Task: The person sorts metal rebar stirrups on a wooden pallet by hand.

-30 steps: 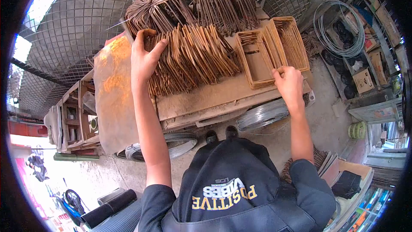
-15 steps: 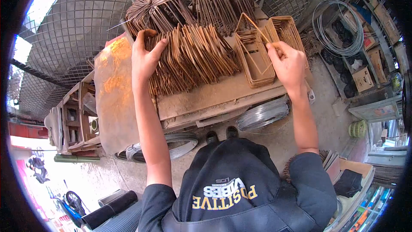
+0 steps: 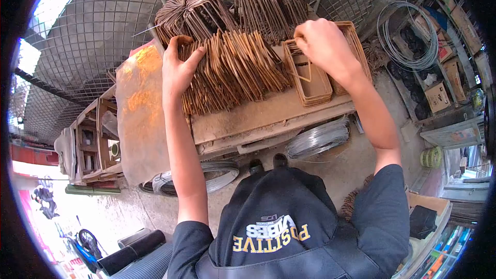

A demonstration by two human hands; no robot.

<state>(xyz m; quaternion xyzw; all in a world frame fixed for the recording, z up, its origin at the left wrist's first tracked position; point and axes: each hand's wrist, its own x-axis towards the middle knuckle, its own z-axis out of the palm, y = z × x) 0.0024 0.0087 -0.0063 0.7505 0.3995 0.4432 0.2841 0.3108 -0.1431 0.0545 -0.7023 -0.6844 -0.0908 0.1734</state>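
A long row of rusty rectangular steel stirrups (image 3: 232, 72) leans tightly packed on the workbench. My left hand (image 3: 178, 70) rests at the row's left end, thumb and fingers apart, the fingertips partly hidden behind the bars. My right hand (image 3: 325, 44) is closed over the right side of the bench, pinching a single bent-bar stirrup (image 3: 308, 74), whose lower corner shows below the fingers. Beneath it lies a neat stack of rectangular stirrups (image 3: 316, 99). A second stirrup stack (image 3: 357, 41) stands to its right, partly covered by my right hand and forearm.
Two round bundles of stirrups (image 3: 199, 10) stand at the back of the bench (image 3: 222, 126), before a wire mesh (image 3: 113, 0). Wire coils (image 3: 318, 138) lie below the front edge. Another wire coil (image 3: 408, 36) and boxes are at the right.
My right hand has moved up and left with the stirrup, which is now lower over the left stack and mostly hidden by the hand. My left hand has stayed at the row's end.
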